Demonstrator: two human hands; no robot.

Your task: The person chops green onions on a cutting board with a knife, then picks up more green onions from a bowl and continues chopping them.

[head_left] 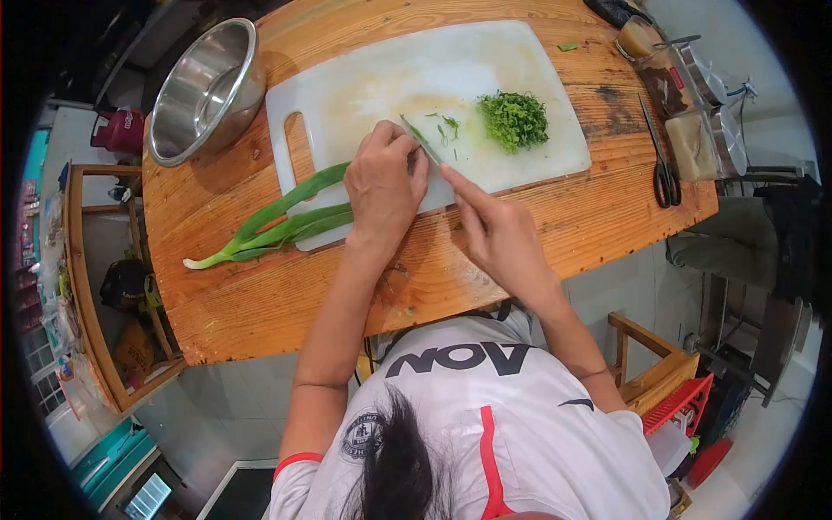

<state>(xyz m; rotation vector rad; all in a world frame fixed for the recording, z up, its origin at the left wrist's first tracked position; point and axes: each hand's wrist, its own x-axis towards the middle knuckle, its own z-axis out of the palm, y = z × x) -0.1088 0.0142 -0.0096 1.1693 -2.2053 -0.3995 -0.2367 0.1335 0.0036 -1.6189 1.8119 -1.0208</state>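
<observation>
My left hand (pixel 386 180) is closed on a green onion (pixel 282 218), pressing its leafy end to the white cutting board (pixel 390 82). The white root end of the onion lies off the board, on the wood to the left. My right hand (pixel 504 241) grips a knife (pixel 422 141), index finger stretched along its blade; the handle is hidden in my palm. The blade sits right beside the fingers of my left hand. A few cut green slivers (pixel 449 126) lie just past the blade. Farther right on the board is a heap of finely chopped green onion (pixel 513 121).
A steel bowl (pixel 208 94) stands at the table's left. Black-handled scissors (pixel 662 169) lie near the right edge, beside lidded containers (pixel 692 146). A green scrap (pixel 568 46) is on the wooden table (pixel 607 208) behind the board. A wooden chair (pixel 650 364) stands below at right.
</observation>
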